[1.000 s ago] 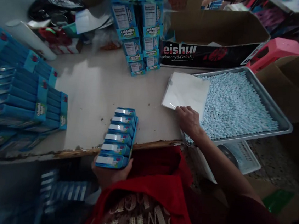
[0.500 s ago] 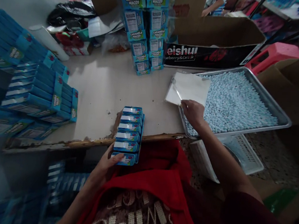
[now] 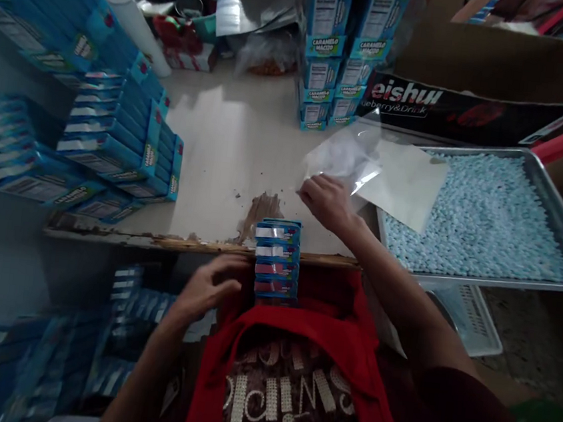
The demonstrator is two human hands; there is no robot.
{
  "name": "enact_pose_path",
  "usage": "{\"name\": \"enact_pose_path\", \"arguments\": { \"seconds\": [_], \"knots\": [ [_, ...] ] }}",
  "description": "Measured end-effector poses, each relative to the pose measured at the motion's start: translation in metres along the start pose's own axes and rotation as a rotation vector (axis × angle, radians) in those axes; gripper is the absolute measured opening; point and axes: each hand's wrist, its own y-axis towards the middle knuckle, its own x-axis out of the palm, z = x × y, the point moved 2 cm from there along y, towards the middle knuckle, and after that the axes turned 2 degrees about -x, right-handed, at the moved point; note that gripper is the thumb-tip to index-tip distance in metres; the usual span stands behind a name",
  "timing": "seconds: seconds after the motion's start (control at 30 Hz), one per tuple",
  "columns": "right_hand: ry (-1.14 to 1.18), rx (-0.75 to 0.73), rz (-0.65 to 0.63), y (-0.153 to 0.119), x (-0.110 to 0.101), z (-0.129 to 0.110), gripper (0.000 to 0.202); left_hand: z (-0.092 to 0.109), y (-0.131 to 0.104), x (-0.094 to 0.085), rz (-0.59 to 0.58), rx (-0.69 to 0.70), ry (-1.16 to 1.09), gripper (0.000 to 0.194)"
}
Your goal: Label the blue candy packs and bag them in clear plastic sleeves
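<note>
A clear plastic bag is pinched at its near left corner by my right hand, lifted off a pale stack of flat sheets or bags. That stack overlaps the tray of light blue candies. My left hand has its fingers apart and holds nothing. It is just left of a row of small blue boxes, which rests over the table edge against the red apron. The lower end of the row is hidden by the apron.
Blue display boxes are piled on the table's left. Wrapped stacks of blue boxes stand at the back beside an open black carton. The worn wooden table edge runs in front of me. More blue boxes lie below left.
My right hand has pulled the clear bag leftward off the stack. My left hand has let go of the row of blue boxes and moved to its left. The view has shifted.
</note>
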Motion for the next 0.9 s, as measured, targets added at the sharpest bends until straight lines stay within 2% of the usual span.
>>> {"name": "enact_pose_path", "arguments": {
  "seconds": [0.07, 0.13, 0.2, 0.23, 0.33, 0.4, 0.53, 0.67, 0.9],
  "knots": [
    [-0.027, -0.084, -0.109, 0.023, 0.024, -0.005, 0.034, 0.034, 0.027, -0.022, 0.253, 0.297, 0.207, 0.044],
    [-0.049, -0.147, -0.180, 0.038, 0.043, -0.005, 0.030, 0.066, 0.066, -0.026, 0.405, 0.615, 0.422, 0.030],
    [-0.053, -0.200, -0.230, 0.045, 0.056, -0.004, 0.027, 0.088, 0.112, -0.015, 0.349, 0.842, 0.672, 0.029],
    [-0.046, -0.216, -0.251, 0.048, 0.060, -0.005, 0.025, 0.094, 0.135, -0.007, 0.306, 0.909, 0.786, 0.029],
    [0.014, -0.204, -0.290, 0.051, 0.067, -0.007, 0.022, 0.095, 0.188, 0.013, 0.170, 0.989, 1.041, 0.022],
    [0.070, -0.162, -0.291, 0.052, 0.071, -0.006, 0.022, 0.089, 0.207, 0.019, 0.114, 1.010, 1.119, 0.023],
    [0.227, -0.097, -0.258, 0.046, 0.079, 0.002, 0.017, 0.075, 0.214, 0.014, 0.074, 1.029, 1.101, 0.030],
    [0.382, 0.003, -0.223, 0.025, 0.078, 0.009, 0.024, 0.069, 0.205, 0.006, 0.140, 1.037, 1.076, 0.036],
    [0.111, 0.095, -0.314, -0.015, 0.065, 0.005, 0.023, 0.057, 0.171, 0.010, 0.286, 1.062, 1.053, 0.043]
  ]
}}
